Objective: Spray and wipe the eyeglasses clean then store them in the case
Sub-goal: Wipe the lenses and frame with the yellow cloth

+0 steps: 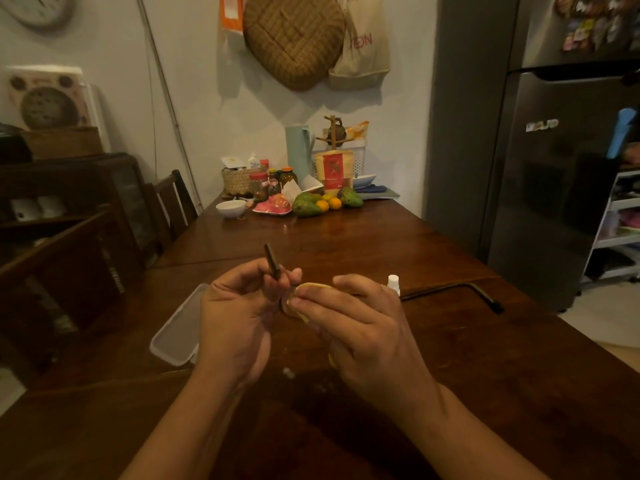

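Note:
My left hand (235,317) grips the eyeglasses (273,263) above the wooden table (485,358); one dark temple arm sticks up past my fingers, and the rest of the frame is mostly hidden. My right hand (360,327) pinches a yellow cloth (311,287) around a lens, touching the glasses. The clear plastic case (176,330) lies on the table just left of my left hand. A small white spray bottle (393,284) stands behind my right hand, only its top showing.
A black bent rod (460,289) lies on the table to the right. At the far end sit a white bowl (231,207), jars, a basket, mangoes and oranges (311,202). A grey fridge (540,150) stands at right, dark wooden furniture at left.

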`<state>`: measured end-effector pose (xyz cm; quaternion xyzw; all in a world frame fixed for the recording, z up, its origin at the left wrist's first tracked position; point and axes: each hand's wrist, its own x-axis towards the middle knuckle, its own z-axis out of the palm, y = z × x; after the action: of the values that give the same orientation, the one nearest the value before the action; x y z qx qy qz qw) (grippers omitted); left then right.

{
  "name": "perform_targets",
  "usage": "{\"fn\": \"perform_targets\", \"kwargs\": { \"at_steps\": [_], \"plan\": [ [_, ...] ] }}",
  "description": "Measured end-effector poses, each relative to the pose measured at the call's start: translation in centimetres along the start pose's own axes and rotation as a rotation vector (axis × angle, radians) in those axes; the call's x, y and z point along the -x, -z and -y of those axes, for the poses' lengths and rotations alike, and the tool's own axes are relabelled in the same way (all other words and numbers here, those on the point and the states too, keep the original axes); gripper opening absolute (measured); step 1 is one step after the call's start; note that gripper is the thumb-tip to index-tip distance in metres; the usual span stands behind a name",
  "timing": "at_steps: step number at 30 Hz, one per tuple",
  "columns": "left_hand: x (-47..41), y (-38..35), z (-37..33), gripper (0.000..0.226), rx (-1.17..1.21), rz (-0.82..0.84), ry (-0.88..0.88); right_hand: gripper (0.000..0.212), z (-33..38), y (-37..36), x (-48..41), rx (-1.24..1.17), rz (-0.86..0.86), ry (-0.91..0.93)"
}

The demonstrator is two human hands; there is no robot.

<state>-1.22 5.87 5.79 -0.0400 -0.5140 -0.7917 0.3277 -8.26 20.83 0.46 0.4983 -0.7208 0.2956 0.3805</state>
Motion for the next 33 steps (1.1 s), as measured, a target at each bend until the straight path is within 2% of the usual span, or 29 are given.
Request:
{"fn": "perform_targets", "kwargs": {
  "at_steps": [4, 11, 14, 18, 23, 25, 27, 29, 33],
  "plan": [
    [0.1, 0.0, 0.0, 0.012, -0.011, -0.005, 0.009, 0.046, -0.2, -0.2, 0.0, -0.021, -0.005, 0.056],
    [0.0, 0.0, 0.2, 0.007, -0.037, 0.004, -0.042, 0.029, -0.4, 0.6, -0.1, 0.019, -0.046, 0.006],
    [-0.1, 0.3, 0.6, 0.011, -0.02, -0.024, -0.021, 0.036, 0.0, 0.5, -0.2, 0.063, -0.024, -0.04],
    [-0.1, 0.1, 1.0, 0.015, -0.048, -0.049, 0.006, 0.047, -0.1, -0.2, 0.0, 0.048, 0.016, 0.025],
    [-0.3, 0.1, 1.0, 0.019, -0.033, -0.08, 0.006, 0.028, -0.7, 0.1, 0.2, 0.019, -0.067, 0.002],
    [-0.4, 0.2, 1.0, 0.024, -0.033, -0.096, 0.002, 0.026, -0.6, 0.2, 0.3, 0.052, -0.07, -0.024],
    [-0.3, 0.2, 0.8, 0.024, -0.036, -0.095, 0.002, 0.029, -0.4, 0.2, 0.2, 0.087, -0.055, -0.057],
    [-0.2, 0.1, 0.7, 0.014, -0.035, -0.08, 0.004, 0.036, -0.2, 0.1, 0.1, 0.109, -0.033, -0.081],
    [0.0, 0.0, 0.9, 0.016, -0.05, -0.082, 0.015, 0.043, -0.2, -0.4, 0.1, 0.054, -0.024, -0.019]
  ]
}}
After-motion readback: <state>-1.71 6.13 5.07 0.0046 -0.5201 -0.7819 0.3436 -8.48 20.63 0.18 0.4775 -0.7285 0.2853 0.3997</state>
